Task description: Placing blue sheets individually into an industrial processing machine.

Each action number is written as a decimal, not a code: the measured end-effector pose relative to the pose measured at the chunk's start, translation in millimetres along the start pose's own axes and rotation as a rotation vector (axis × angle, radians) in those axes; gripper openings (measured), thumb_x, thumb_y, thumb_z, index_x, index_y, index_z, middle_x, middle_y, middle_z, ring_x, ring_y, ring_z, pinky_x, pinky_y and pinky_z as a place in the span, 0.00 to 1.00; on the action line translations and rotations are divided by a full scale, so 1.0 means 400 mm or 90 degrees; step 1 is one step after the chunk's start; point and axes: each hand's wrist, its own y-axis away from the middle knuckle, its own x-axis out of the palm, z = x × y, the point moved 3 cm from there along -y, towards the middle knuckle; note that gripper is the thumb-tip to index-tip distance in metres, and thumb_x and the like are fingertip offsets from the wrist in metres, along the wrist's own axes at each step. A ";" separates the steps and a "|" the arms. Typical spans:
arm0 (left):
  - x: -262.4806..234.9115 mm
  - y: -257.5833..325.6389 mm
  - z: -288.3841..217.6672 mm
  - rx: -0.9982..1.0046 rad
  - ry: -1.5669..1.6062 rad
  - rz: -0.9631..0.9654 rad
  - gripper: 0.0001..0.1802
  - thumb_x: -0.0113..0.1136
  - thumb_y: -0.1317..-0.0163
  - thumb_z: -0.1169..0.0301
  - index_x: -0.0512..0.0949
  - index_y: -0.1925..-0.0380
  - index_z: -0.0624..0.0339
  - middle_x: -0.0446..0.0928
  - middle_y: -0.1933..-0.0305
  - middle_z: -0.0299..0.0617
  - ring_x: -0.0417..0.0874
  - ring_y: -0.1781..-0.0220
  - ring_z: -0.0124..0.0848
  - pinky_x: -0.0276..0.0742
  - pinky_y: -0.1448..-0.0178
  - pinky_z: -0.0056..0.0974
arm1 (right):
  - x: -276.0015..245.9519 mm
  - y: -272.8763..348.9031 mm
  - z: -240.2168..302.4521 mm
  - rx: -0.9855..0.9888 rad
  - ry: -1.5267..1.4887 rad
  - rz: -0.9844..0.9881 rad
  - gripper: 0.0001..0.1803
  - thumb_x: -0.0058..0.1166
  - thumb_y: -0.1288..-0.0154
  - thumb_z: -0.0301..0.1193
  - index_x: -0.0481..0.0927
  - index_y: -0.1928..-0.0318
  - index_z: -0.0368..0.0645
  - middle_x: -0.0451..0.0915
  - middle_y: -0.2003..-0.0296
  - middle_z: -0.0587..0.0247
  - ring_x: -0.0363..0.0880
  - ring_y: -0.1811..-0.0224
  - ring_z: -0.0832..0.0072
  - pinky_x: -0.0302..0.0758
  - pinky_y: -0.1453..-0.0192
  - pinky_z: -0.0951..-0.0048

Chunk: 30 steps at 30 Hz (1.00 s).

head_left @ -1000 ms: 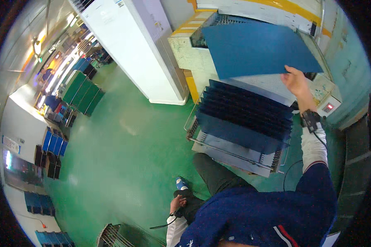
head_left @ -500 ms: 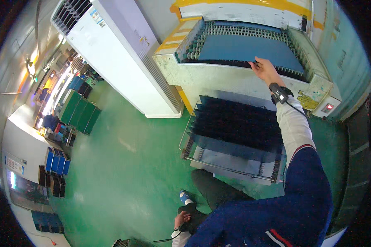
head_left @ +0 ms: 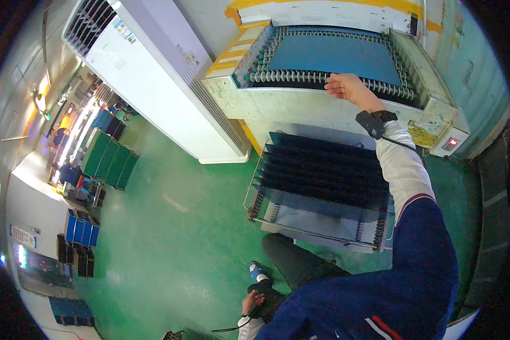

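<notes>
A flat blue panel (head_left: 334, 59) lies on the ringed rollers (head_left: 292, 76) inside the pale machine (head_left: 289, 105) ahead of me. My right hand (head_left: 348, 89) is over the machine's front edge, close to the front roller. Its fingers are stretched out and hold nothing, apart from the panel's near edge. A black device is strapped to that wrist. Below the machine, a wire rack (head_left: 317, 230) on the floor holds several dark panels (head_left: 323, 170) standing in a row. My left hand (head_left: 253, 302) rests by my knee with relaxed, slightly parted fingers and nothing visible in it.
A tall white air conditioner (head_left: 158, 79) stands left of the machine. A small control box with a red display (head_left: 451, 144) sits at the machine's right. Green crates (head_left: 109, 158) and blue crates (head_left: 81, 228) line the left side, with people farther back.
The blue panel has slid farther into the machine, uncovering the front rollers. My right hand has let go of its near edge and shifted slightly left. My left hand stays by the knee.
</notes>
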 end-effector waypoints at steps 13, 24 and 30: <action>-0.023 -0.002 0.010 0.026 -0.017 -0.012 0.23 0.40 0.40 0.58 0.62 0.53 0.67 0.73 0.64 0.54 0.77 0.72 0.39 0.74 0.69 0.35 | 0.099 0.253 -0.106 0.005 0.173 0.036 0.12 0.44 0.43 0.35 0.72 0.64 0.39 0.76 0.74 0.61 0.74 0.75 0.76 0.71 0.73 0.77; 0.016 0.090 -0.019 0.076 -0.020 -0.032 0.20 0.47 0.43 0.61 0.64 0.58 0.67 0.73 0.65 0.55 0.76 0.71 0.40 0.73 0.70 0.36 | -0.097 0.201 -0.028 -0.403 0.701 -0.361 0.12 0.50 0.50 0.39 0.77 0.67 0.47 0.76 0.67 0.61 0.74 0.64 0.66 0.69 0.62 0.66; -0.042 0.034 0.021 0.033 -0.007 0.009 0.20 0.43 0.41 0.59 0.64 0.58 0.65 0.73 0.63 0.54 0.76 0.70 0.41 0.72 0.70 0.36 | -0.245 0.173 0.063 -0.157 0.935 -0.522 0.30 0.42 0.48 0.53 0.63 0.46 0.53 0.56 0.42 0.58 0.54 0.41 0.58 0.52 0.42 0.53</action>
